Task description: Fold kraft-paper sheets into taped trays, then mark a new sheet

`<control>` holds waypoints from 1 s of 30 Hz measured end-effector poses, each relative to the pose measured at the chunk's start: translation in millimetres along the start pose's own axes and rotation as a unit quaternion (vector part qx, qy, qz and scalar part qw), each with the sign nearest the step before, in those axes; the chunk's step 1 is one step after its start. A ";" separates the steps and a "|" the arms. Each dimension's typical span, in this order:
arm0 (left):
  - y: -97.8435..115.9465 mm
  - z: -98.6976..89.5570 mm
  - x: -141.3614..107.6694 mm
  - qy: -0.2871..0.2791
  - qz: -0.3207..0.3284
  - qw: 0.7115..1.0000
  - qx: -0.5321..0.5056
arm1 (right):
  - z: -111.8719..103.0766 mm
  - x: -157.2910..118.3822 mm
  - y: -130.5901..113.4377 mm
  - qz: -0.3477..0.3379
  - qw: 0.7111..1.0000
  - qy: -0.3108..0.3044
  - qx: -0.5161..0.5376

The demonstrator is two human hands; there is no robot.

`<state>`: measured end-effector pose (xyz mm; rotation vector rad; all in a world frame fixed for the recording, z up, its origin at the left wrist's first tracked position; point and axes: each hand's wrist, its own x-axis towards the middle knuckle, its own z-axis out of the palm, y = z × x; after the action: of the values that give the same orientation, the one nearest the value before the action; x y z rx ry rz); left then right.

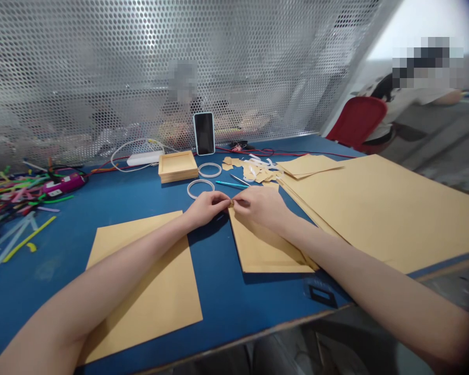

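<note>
In the middle of the table lies a folded tan paper tray (269,250), with raised edges along its near and right sides. At its far left corner my left hand (205,208) pinches the paper between thumb and fingers. My right hand (261,208) pinches the same corner from the other side, its fingertips nearly meeting those of the left. The exact fold between them is hidden. Under my left forearm rests a flat tan paper sheet (148,281). Beyond my hands are a teal pen (231,184) and two rolls of clear tape (210,170).
Stacked shallow paper trays (179,165) stand behind my left hand, near a propped phone (204,134). Paper scraps (256,169) lie beyond my right hand. Large tan sheets (398,213) cover the right side. Colourful strips (11,192) pile at left. A person sits on a red chair (359,120).
</note>
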<state>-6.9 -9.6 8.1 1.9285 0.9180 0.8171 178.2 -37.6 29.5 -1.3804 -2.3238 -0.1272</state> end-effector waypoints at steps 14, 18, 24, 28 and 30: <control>-6.3 -1.2 1.8 0.036 -0.024 0.999 -0.027 | -18.3 7.2 72.5 0.369 0.804 0.154 0.440; -6.7 -1.0 2.3 0.034 -0.032 0.998 -0.044 | -24.0 7.2 102.5 0.399 0.713 0.257 0.516; -7.6 -1.0 3.0 0.038 -0.037 0.997 -0.056 | -24.8 9.5 123.6 0.378 0.664 0.347 0.543; -7.2 -1.5 2.4 0.035 -0.035 0.997 -0.057 | -17.8 7.2 107.8 0.247 0.827 0.194 0.466; -6.8 -1.7 1.9 0.033 -0.032 0.997 -0.055 | -13.8 5.1 92.7 0.190 0.869 0.096 0.446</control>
<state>-9.3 -4.7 3.3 1.7780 0.9486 0.8800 259.7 8.8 31.1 -1.1894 -1.5324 0.7925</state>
